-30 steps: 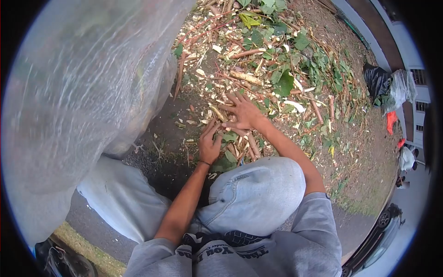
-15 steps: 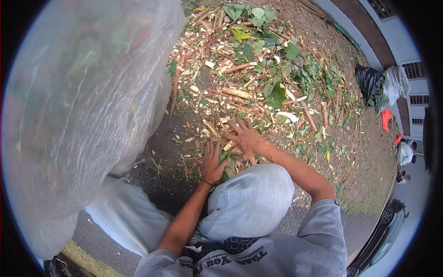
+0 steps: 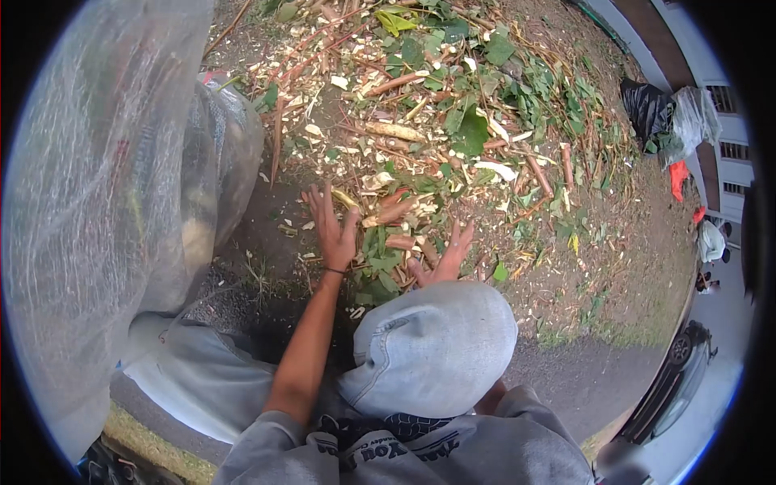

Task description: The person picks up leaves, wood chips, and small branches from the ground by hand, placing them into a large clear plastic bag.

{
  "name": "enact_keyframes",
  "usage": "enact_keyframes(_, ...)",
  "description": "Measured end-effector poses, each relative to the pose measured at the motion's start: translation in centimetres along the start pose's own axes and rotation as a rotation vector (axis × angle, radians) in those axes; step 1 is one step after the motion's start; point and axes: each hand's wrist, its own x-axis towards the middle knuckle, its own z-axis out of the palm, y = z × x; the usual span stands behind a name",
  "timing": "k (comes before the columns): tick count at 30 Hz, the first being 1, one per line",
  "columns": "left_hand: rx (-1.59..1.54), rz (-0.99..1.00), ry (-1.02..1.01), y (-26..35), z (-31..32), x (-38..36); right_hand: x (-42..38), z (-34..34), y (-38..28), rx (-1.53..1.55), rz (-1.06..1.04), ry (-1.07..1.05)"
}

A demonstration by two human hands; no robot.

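Note:
My left hand (image 3: 333, 234), with a dark band at the wrist, is spread at the left side of a small heap of wood pieces and green leaves (image 3: 380, 267). On the heap's right side is my right hand (image 3: 449, 257), its fingers apart and its forearm mostly hidden behind my knee. Short cut sticks (image 3: 396, 210) and pale chips lie between and beyond the two hands. Neither hand grips anything. A large clear plastic bag (image 3: 105, 202) stands to the left, with bulky contents dimly visible through it.
Chips, sticks and leaves cover the soil ahead, with a large green leaf (image 3: 470, 132) among them. At the right are a black bag (image 3: 647, 113), an orange item (image 3: 678, 179), a white bag (image 3: 711, 242) and a parked car (image 3: 675, 388). My bent knee (image 3: 436, 347) is close below my hands.
My hands have moved apart, the left one leftward and up, the right one rightward and down. More leaves and sticks show between them. The plastic bag has shifted left in view.

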Motion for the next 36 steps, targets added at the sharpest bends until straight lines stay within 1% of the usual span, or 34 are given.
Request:
enact_keyframes(1,0.052,0.043,-0.049,0.0,0.1,2.0,-1.5,1.7,0.3,0.074,0.098,0.052)
enact_keyframes(2,0.103,0.09,-0.094,0.2,0.5,3.8,-2.2,3.4,0.3,0.068,0.103,0.055)
enact_keyframes(3,0.098,0.092,-0.099,0.2,1.6,5.5,-2.5,4.9,0.1,0.0,0.146,0.08)
enact_keyframes(4,0.164,0.16,-0.226,0.1,2.7,6.8,-2.7,6.2,0.0,-0.065,0.188,0.102)
enact_keyframes(5,0.236,0.227,-0.351,0.0,3.1,7.3,-2.2,7.2,-0.3,-0.134,0.187,0.159)
enact_keyframes(8,0.323,0.258,-0.407,1.0,4.6,6.4,-0.9,7.8,-0.6,-0.13,0.205,0.163)
enact_keyframes(9,0.218,0.207,-0.43,1.5,4.7,5.8,-0.7,7.9,-0.7,-0.165,0.195,0.189)
enact_keyframes(10,0.215,0.212,-0.434,2.0,4.7,4.8,-0.4,7.8,-0.5,-0.168,0.198,0.195)
enact_keyframes(12,0.096,0.193,-0.476,2.8,4.3,3.1,0.5,8.2,0.0,-0.114,0.205,0.178)
enact_keyframes(13,0.058,0.183,-0.403,2.9,4.3,2.8,0.7,8.2,0.1,-0.133,0.21,0.178)
enact_keyframes(14,0.061,0.177,-0.399,3.3,4.0,2.9,0.8,8.3,0.1,-0.13,0.208,0.171)
enact_keyframes(16,-0.061,-0.032,-0.501,4.7,3.3,3.4,0.8,8.2,0.2,-0.09,0.237,0.148)
enact_keyframes(17,-0.074,-0.103,-0.518,4.0,3.6,3.3,0.7,8.4,0.3,-0.068,0.238,0.169)
enact_keyframes(18,-0.071,-0.094,-0.52,2.6,4.3,2.9,0.6,8.3,-0.3,-0.064,0.239,0.178)
enact_keyframes(20,-0.482,-0.334,-0.53,0.3,5.7,1.9,0.4,7.5,-1.7,0.143,0.361,0.126)
enact_keyframes(21,-0.619,-0.403,-0.53,1.8,4.6,1.0,0.6,7.3,-2.3,0.155,0.335,0.143)
enact_keyframes(22,-0.621,-0.398,-0.526,2.6,3.9,0.4,0.9,6.8,-2.6,0.156,0.329,0.144)
enact_keyframes(23,-0.709,-0.51,-0.564,3.0,3.3,-0.1,1.2,6.3,-3.2,0.24,0.383,0.087)
enact_keyframes(24,-0.754,-0.582,-0.566,2.9,3.0,-0.4,1.4,6.1,-3.6,0.324,0.436,0.024)
enact_keyframes(25,-0.798,-0.655,-0.565,3.2,2.6,-0.6,2.0,6.1,-3.9,0.438,0.439,0.03)
enact_keyframes(26,-0.794,-0.656,-0.548,3.4,2.2,-0.6,2.4,5.9,-4.1,0.448,0.434,0.018)
enact_keyframes(28,-0.849,-0.74,-0.624,4.5,1.3,-0.2,3.4,4.7,-5.4,0.609,0.488,-0.068)
enact_keyframes(29,-0.87,-0.717,-0.542,5.5,1.2,-0.2,4.2,4.1,-6.7,0.667,0.447,0.014)
enact_keyframes(30,-0.861,-0.712,-0.538,6.2,0.9,0.1,4.7,3.7,-7.4,0.679,0.446,0.014)
enact_keyframes(32,-0.9,-0.676,-0.58,8.1,0.3,1.1,6.0,2.6,-8.2,0.723,0.352,0.095)
enact_keyframes(33,-0.878,-0.637,-0.504,10.8,-0.4,1.5,6.8,1.5,-8.9,0.802,0.346,0.081)
enact_keyframes(34,-0.914,-0.59,-0.554,11.4,-0.5,2.1,7.2,1.4,-8.6,0.817,0.331,0.102)
enact_keyframes(36,-0.945,-0.484,-0.552,14.7,-1.6,3.2,8.8,-0.7,-9.5,0.819,0.246,0.13)
